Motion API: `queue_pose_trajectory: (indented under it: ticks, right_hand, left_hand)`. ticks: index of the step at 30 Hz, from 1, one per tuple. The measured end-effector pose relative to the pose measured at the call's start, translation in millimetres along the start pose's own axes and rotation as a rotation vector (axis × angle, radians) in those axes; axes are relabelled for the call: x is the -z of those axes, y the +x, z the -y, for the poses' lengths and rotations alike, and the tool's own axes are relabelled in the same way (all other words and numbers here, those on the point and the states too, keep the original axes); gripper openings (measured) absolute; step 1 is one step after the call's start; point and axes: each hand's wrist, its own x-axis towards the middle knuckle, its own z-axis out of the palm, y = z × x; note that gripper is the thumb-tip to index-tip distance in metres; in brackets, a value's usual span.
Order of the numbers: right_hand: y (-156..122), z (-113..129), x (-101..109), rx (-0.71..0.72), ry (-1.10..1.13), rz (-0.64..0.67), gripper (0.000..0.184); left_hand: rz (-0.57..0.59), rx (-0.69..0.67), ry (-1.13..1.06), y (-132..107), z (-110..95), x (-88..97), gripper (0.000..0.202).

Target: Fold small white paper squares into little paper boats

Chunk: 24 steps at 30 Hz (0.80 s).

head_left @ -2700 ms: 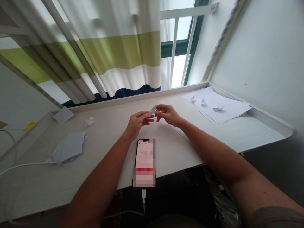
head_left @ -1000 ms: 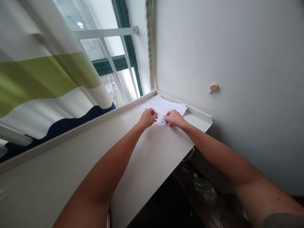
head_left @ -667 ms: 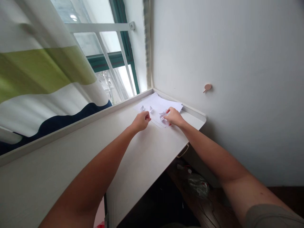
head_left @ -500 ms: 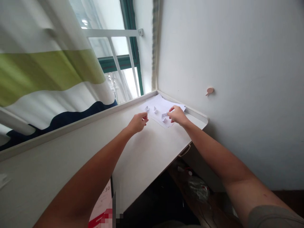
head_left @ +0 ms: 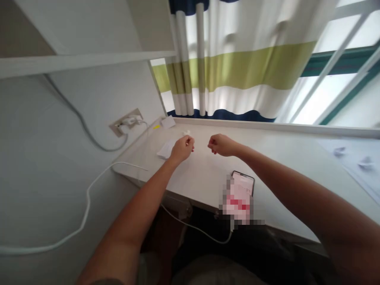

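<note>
The left hand (head_left: 182, 149) and right hand (head_left: 222, 145) sit apart above the bench (head_left: 204, 174), their fingers (head_left: 211, 144) clenched with nothing showing in them. Folded paper (head_left: 165, 149) lies just beside the left hand; small paper boats (head_left: 340, 151) rest on a paper sheet (head_left: 350, 166) at the bench's right end. A smartphone (head_left: 242, 184) lies near the front edge.

Nothing here can be read: the black smartphone (head_left: 237, 198) on the white table (head_left: 202, 190) has a pixelated screen, and the small yellow label (head_left: 156, 126) at the table's far end is too tiny.
</note>
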Motion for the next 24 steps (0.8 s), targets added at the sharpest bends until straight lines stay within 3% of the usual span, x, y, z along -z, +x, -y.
queue_pose_trajectory:
  ticks: [1,2,4,5,7,11,15,17,20,24]
  right_hand:
    - [16,18,-19,0.102,-0.088,0.050,0.006]
    - [29,34,-37,0.219,-0.153,0.097,0.011]
    - [49,59,-69,0.389,-0.290,0.150,0.042]
    - [56,68,-82,0.424,-0.379,0.164,0.052]
    - [66,79,-101,0.438,-0.541,0.171,0.048]
    - [74,81,-115,0.424,-0.650,0.184,0.029]
    - [70,78,-116,0.466,-0.681,0.146,0.045]
    - [68,77,-117,0.471,-0.696,0.121,0.044]
    - [68,79,-116,0.491,-0.685,0.094,0.026]
    - [70,87,-98,0.446,-0.599,0.030,0.029]
  left_hand:
    - [-0.084,0.011,0.071,-9,16,27.7,0.030]
    - [-0.132,0.019,0.112,-18,31,52.3,0.028]
    - [-0.187,0.023,0.162,-35,55,90.0,0.006]
    - [-0.176,0.006,0.199,-41,63,102.7,0.015]
    - [-0.080,-0.059,0.303,-51,76,116.5,0.036]
    - [0.160,-0.148,0.523,-58,87,112.8,0.058]
    - [0.251,-0.244,0.645,-57,93,99.6,0.039]
    - [0.237,-0.286,0.675,-55,96,96.2,0.024]
    - [0.157,-0.314,0.648,-53,99,97.1,0.020]
    - [-0.006,-0.234,0.457,-47,93,103.5,0.016]
